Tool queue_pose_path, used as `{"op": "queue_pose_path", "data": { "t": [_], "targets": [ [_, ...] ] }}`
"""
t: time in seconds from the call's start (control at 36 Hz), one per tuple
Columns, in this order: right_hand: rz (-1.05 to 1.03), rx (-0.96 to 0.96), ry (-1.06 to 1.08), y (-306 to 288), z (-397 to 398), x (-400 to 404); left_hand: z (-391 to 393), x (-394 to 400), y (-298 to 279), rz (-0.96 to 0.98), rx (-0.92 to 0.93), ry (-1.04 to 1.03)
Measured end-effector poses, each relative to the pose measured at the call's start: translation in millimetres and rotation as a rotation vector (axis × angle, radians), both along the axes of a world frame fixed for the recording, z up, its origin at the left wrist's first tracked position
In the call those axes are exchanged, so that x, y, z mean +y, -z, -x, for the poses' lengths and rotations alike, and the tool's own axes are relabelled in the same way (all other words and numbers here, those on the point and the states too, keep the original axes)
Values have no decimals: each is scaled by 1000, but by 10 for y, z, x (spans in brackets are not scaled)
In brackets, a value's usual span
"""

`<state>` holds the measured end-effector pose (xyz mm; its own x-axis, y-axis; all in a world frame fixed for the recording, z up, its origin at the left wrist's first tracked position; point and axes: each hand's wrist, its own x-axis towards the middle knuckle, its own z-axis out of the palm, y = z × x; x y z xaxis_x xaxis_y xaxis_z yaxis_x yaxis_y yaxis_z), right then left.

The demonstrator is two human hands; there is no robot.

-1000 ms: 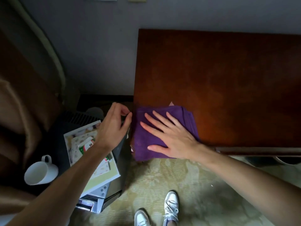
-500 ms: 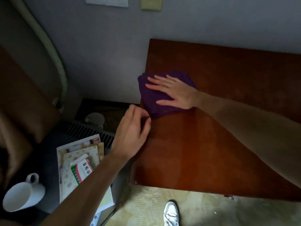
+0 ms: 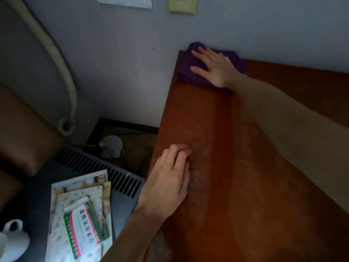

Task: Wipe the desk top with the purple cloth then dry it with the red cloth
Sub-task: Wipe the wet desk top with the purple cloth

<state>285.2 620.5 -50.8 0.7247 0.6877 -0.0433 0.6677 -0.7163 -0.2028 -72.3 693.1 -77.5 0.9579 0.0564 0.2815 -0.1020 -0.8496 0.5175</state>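
Your right hand point(image 3: 213, 67), flat and fingers spread, has pushed the purple cloth point(image 3: 190, 71) from the desk's point(image 3: 255, 167) near edge to its far left corner, upper middle of frame. Your left hand point(image 3: 168, 178) rests loosely curled, empty, on the left edge. One strip looks wiped; the red cloth isn't visible.

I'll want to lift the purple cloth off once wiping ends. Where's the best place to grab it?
Probably the near edge of the purple cloth, coming from the front. It lies folded flat in the desk's far left corner against the wall, the right hand pressing its middle.
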Motion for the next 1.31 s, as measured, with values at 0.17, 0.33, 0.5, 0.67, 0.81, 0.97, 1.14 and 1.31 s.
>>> {"op": "queue_pose_path", "data": {
  "t": [0.17, 0.33, 0.5, 0.67, 0.81, 0.97, 1.14, 1.31],
  "targets": [
    [-37, 9, 259, 70, 366, -103, -6, 2, 5, -31, -5, 16],
    [-28, -14, 272, 84, 1171, -579, 26, 9, -53, -49, -72, 50],
    [-31, -77, 252, 183, 2620, -1200, 146, -49, -86, -8, -120, 30],
    [-3, -141, 217, 236, 3931, -1675, 316, -222, -184, -12, -84, 80],
    [23, -124, 91, 181, 4145, -1942, 329, -319, -222, -75, 9, 200],
    [44, -80, -176, 122, 3550, -2110, 238, -288, -117, -139, 98, 218],
    [62, -72, -377, 62, 2475, -2168, 192, -220, -25, -214, 124, 208],
    [102, -66, -430, 11, 1426, -2005, 179, -216, -26, -241, 170, 253]
  ]
}}
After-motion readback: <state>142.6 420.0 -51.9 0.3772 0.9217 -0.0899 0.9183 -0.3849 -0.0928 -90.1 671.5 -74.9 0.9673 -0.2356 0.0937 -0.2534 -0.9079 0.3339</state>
